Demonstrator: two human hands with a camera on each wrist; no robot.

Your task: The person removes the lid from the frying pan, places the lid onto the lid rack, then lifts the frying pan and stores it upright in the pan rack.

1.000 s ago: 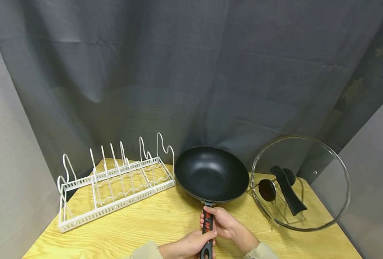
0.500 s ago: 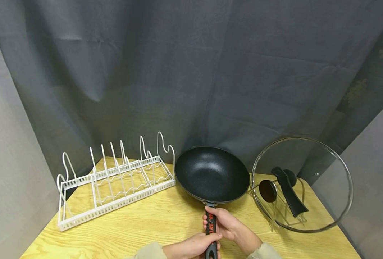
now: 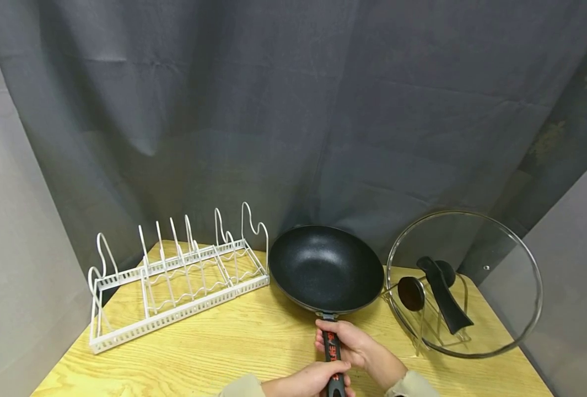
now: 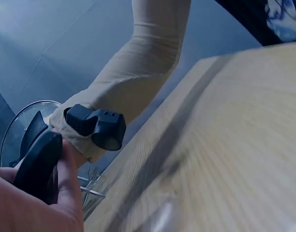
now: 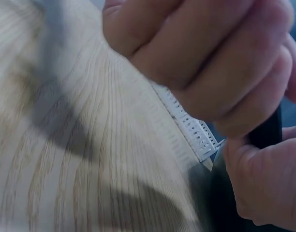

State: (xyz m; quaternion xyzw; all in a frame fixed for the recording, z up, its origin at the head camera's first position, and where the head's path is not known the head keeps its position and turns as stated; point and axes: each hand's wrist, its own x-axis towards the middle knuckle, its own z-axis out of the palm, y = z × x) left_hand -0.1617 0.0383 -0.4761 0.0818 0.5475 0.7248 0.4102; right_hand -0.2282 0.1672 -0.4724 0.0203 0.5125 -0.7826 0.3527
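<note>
A black wok (image 3: 327, 270) sits at the middle of the table, its bowl tipped toward me. Its dark handle (image 3: 332, 346), marked with red lettering, points toward the front edge. My right hand (image 3: 350, 344) grips the handle close to the bowl, thumb along the top. Nearer the handle's end, my left hand (image 3: 313, 379) wraps round it with the thumb across. The left wrist view has the handle's tip (image 4: 39, 166) rising between thumb and fingers. From the right wrist, curled left-hand fingers (image 5: 201, 63) appear above the right hand (image 5: 269, 181).
A white wire rack (image 3: 184, 292) with upright dividers stands left of the wok, close to its rim. On the right, a large glass lid (image 3: 501, 286) with a black handle (image 3: 444, 295) leans upright in a wire stand (image 3: 419, 331). A grey curtain (image 3: 293, 110) hangs behind the table.
Both hands have shifted slightly right, swinging the wok's handle rightward with them, while the bowl stays almost in place. Rack and lid stand as before.
</note>
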